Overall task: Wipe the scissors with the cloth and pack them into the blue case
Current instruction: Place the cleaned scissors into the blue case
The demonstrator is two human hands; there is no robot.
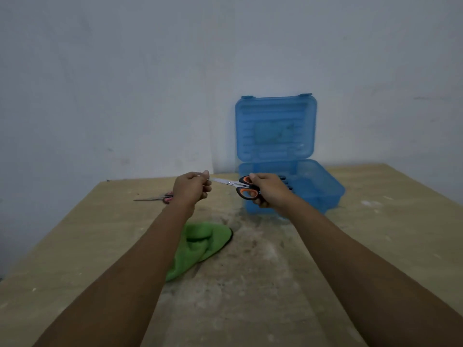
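Orange-and-black scissors [233,184] are held above the table, blades pointing left. My right hand [269,189] grips their handles, just in front of the blue case [323,186]. My left hand [191,187] pinches the blade tip with closed fingers. The translucent blue case stands open at the back, its lid [275,126] upright against the wall; dark items lie inside, partly hidden by my right hand. A green cloth [200,244] lies crumpled on the table below my left forearm. A second pair of scissors with pink handles [156,197] lies flat at the left.
The wooden table [263,284] has a worn, stained patch down its middle. A pale wall [125,83] rises directly behind the table and the case. The table's left edge runs diagonally near the pink-handled scissors.
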